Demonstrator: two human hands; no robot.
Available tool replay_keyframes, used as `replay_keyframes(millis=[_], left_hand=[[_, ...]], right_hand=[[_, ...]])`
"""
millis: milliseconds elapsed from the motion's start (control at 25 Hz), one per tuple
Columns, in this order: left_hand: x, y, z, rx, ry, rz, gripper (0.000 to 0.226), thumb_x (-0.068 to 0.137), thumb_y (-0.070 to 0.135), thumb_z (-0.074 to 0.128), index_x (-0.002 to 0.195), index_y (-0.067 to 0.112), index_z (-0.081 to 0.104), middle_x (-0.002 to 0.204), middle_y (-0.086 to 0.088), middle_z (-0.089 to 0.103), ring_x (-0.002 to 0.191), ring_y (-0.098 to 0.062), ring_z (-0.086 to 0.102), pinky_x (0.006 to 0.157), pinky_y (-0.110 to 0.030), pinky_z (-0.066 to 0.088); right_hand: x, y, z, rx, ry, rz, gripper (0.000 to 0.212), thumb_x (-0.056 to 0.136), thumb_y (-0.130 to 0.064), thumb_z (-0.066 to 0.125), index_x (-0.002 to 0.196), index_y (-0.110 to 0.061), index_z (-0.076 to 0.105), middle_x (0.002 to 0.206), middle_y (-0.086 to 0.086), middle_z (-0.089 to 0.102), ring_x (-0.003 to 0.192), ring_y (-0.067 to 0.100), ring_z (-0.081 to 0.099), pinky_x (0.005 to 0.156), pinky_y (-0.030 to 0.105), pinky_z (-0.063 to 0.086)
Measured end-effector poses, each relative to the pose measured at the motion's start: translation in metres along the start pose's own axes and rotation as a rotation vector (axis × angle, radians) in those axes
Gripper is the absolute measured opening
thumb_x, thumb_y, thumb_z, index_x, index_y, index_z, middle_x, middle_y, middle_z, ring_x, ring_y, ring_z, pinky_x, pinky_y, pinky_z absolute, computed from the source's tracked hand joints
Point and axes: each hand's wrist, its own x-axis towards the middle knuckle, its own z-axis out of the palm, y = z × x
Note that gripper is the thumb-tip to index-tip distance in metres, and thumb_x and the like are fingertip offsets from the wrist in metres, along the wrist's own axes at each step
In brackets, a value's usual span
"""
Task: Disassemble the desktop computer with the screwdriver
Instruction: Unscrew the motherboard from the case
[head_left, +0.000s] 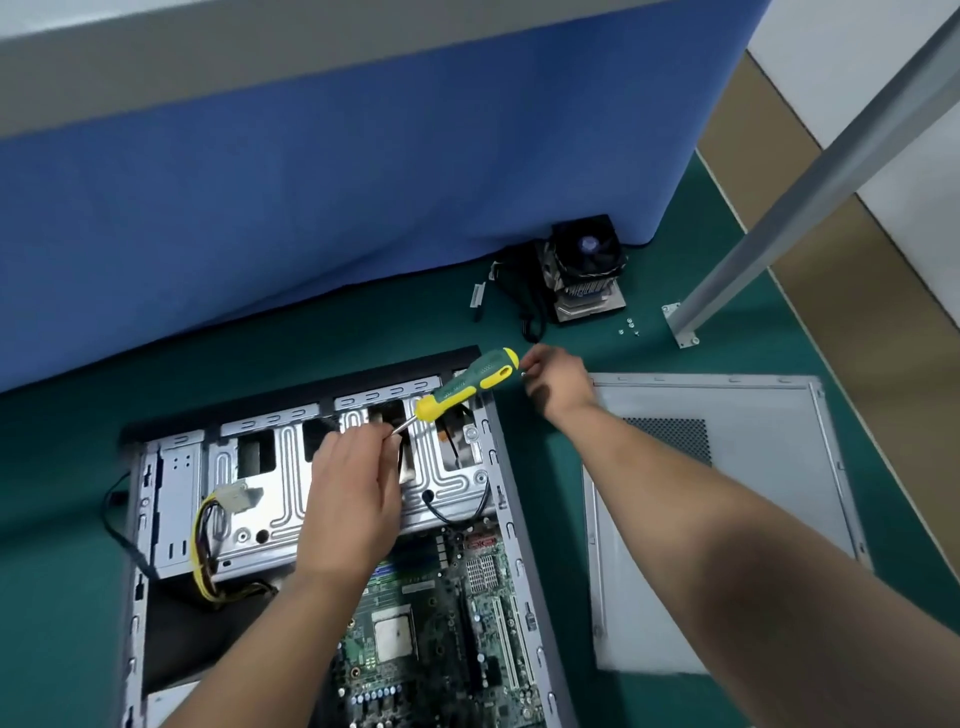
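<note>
While the desktop computer (332, 545) lies open on its side on the green mat (62, 519), the left hand (350, 493) pinches the screwdriver (457, 389) by its metal shaft, over the drive cage (270, 483). Long axis runs approx 8 to 2 o'clock: tip down-left inside the fingers, green/yellow handle pointing up-right. Right hand (558, 384), at 3 o'clock of the handle end, has fingers curled together on a small screw, barely visible. Side panel (727, 519) lies flat at 3 o'clock of the case; CPU cooler (584, 270) at 12 o'clock w/ loose screws (629, 326) beside it.
</note>
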Motion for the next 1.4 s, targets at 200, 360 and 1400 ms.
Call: replay_keyframes(millis=[200, 360, 1400], left_hand=[[0.000, -0.001, 0.002, -0.012, -0.004, -0.001, 0.022, 0.108, 0.033, 0.036, 0.100, 0.024, 0.054, 0.084, 0.017, 0.048, 0.082, -0.010, 0.038, 0.071, -0.034, 0.037], [0.000, -0.002, 0.000, -0.065, 0.001, 0.023, 0.026, 0.108, 0.030, 0.036, 0.114, 0.017, 0.057, 0.088, 0.015, 0.049, 0.088, -0.009, 0.038, 0.077, -0.034, 0.038], [-0.138, -0.098, -0.085, 0.355, -0.097, 0.090, 0.056, 0.099, 0.042, 0.037, 0.155, 0.031, 0.038, 0.165, 0.005, 0.032, 0.155, -0.016, 0.020, 0.125, -0.041, 0.016]], right_hand=[[-0.035, 0.005, -0.016, 0.269, 0.031, 0.067, 0.023, 0.092, -0.001, 0.059, 0.109, -0.011, 0.070, 0.095, 0.002, 0.072, 0.089, 0.019, 0.065, 0.074, 0.021, 0.050], [-0.094, -0.014, -0.034, 0.559, 0.104, 0.036, 0.010, 0.100, -0.024, 0.058, 0.101, -0.025, 0.068, 0.084, -0.009, 0.072, 0.080, 0.012, 0.070, 0.078, 0.035, 0.058], [-0.272, -0.035, -0.003, -0.140, 0.139, -0.548, 0.048, 0.105, -0.024, 0.054, 0.149, -0.026, 0.035, 0.131, 0.004, 0.060, 0.116, 0.020, 0.055, 0.097, 0.035, 0.049]])
